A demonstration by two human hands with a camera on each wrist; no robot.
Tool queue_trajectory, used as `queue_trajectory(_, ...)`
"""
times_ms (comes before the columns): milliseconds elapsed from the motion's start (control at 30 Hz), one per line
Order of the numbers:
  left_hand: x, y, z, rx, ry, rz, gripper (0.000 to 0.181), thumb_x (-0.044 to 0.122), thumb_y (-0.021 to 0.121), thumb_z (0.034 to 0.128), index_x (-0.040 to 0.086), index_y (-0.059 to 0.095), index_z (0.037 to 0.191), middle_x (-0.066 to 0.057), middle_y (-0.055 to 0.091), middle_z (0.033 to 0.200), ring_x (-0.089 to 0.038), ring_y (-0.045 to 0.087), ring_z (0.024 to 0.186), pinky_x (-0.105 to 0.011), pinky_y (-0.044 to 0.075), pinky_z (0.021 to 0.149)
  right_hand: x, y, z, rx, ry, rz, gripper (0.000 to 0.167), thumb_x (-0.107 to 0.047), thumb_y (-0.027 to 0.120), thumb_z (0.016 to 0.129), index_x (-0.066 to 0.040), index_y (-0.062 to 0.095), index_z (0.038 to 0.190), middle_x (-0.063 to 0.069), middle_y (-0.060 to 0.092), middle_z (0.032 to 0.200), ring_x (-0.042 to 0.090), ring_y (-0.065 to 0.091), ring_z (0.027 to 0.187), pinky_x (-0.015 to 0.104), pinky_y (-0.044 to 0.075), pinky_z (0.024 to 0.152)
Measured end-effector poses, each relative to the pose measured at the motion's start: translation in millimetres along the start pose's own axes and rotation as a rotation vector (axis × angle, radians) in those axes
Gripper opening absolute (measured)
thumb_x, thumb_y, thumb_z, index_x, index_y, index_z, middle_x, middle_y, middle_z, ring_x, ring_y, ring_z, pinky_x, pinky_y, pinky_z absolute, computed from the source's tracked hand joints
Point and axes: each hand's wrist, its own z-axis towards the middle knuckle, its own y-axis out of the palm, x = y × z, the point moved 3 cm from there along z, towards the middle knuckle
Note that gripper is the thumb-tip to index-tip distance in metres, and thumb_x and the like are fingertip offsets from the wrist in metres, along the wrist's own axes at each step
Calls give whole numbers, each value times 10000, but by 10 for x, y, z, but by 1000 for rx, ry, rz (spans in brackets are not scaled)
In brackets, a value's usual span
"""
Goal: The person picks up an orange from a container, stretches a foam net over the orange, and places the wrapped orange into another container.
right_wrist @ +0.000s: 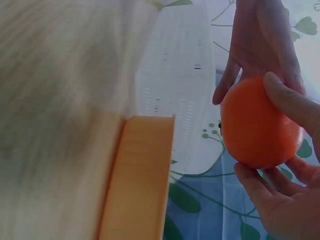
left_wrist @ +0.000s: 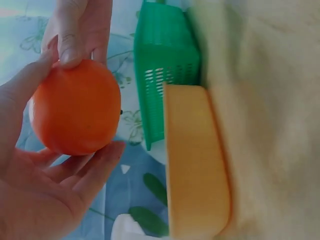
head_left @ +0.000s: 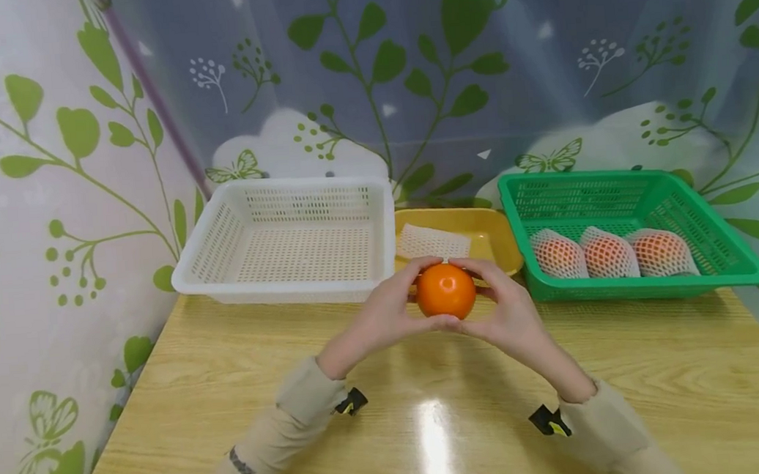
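A smooth, glossy persimmon (head_left: pixel 446 292) is held up above the table between both hands. My left hand (head_left: pixel 386 306) holds its left side, with the thumb below and fingers curved round the top. My right hand (head_left: pixel 507 304) mirrors this on the right side, and the thumb tips nearly meet under the fruit. In the left wrist view, a small dark tip shows on the far side of the persimmon (left_wrist: pixel 77 107). The right wrist view also shows the persimmon (right_wrist: pixel 260 125) between the thumbs and fingers. Behind the hands, a white foam net (head_left: pixel 434 241) lies in the yellow tray (head_left: pixel 495 240).
A white perforated basket (head_left: pixel 291 291) stands on the left of the wooden table (head_left: pixel 232 394). On the right, a green basket (head_left: pixel 647 288) holds three fruits in foam nets (head_left: pixel 608 252). A patterned curtain (head_left: pixel 411 117) hangs behind them.
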Motion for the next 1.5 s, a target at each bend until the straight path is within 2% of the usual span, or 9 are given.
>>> queue_trajectory(167, -41, 101, -69, -42, 1, 84, 877, 377, 859, 817, 88, 409, 1512, -81, 534, 1470, -219, 605, 1231, -298, 561, 942, 125, 30, -142, -79, 105, 51, 802, -51, 908, 732, -75, 510, 1428, 144, 547, 1425, 355, 565, 1244, 468, 561, 939)
queue_trajectory(333, -117, 185, -113, -57, -22, 78, 839, 360, 848, 829, 81, 424, 1496, -85, 539, 1461, -222, 601, 1230, -320, 562, 946, 253, 82, -222, -156, 169, 78, 806, -92, 888, 773, -106, 474, 1464, 160, 521, 1437, 378, 551, 1252, 467, 566, 941)
queue_trajectory(500, -221, 264, -140, -94, -42, 60, 807, 331, 861, 822, 86, 447, 1470, -74, 585, 1393, -203, 612, 1188, -224, 552, 888, 353, 96, -273, -280, 233, 231, 713, -98, 804, 868, -98, 454, 1490, 198, 475, 1474, 429, 545, 1269, 491, 528, 1001)
queue_trajectory(567, -262, 302, -155, -118, -41, 78, 798, 320, 866, 818, 92, 456, 1464, -69, 595, 1376, -201, 611, 1179, -226, 546, 897, 388, 103, -289, -324, 275, 300, 664, -107, 770, 902, -88, 458, 1487, 197, 461, 1495, 442, 530, 1283, 514, 506, 1027)
queue_trajectory(667, -305, 362, -182, -149, -36, 112, 803, 320, 867, 818, 99, 454, 1470, -66, 585, 1393, -205, 595, 1205, -291, 527, 975, 431, 128, -318, -369, 318, 330, 621, -151, 744, 935, -77, 461, 1482, 198, 463, 1497, 441, 511, 1295, 534, 496, 1034)
queue_trajectory(800, -335, 414, -221, -166, -54, 155, 818, 343, 858, 825, 99, 441, 1486, -71, 565, 1429, -221, 577, 1243, -376, 476, 1064, 460, 186, -350, -385, 328, 312, 625, -177, 743, 939, -63, 456, 1482, 219, 472, 1484, 441, 520, 1281, 539, 501, 1026)
queue_trajectory(933, -367, 450, -252, -181, -87, 164, 822, 343, 838, 849, 82, 409, 1501, -92, 542, 1454, -241, 574, 1253, -406, 472, 1073, 474, 236, -373, -365, 317, 303, 635, -143, 760, 920, -45, 461, 1472, 232, 486, 1469, 442, 538, 1260, 530, 513, 1014)
queue_trajectory(1167, -417, 485, -279, -185, -86, 160, 869, 348, 834, 853, 79, 346, 1519, -126, 523, 1461, -259, 579, 1245, -418, 486, 1057, 476, 289, -388, -352, 309, 266, 629, -152, 770, 913, -47, 474, 1457, 207, 513, 1442, 412, 569, 1226, 475, 537, 993)
queue_trajectory(1500, -443, 492, -274, -181, -128, 169, 866, 415, 787, 885, 86, 350, 1557, -114, 453, 1544, -271, 535, 1314, -437, 456, 1096, 490, 285, -356, -405, 307, 276, 633, -185, 723, 956, -75, 424, 1503, 215, 473, 1492, 439, 527, 1286, 520, 504, 1030)
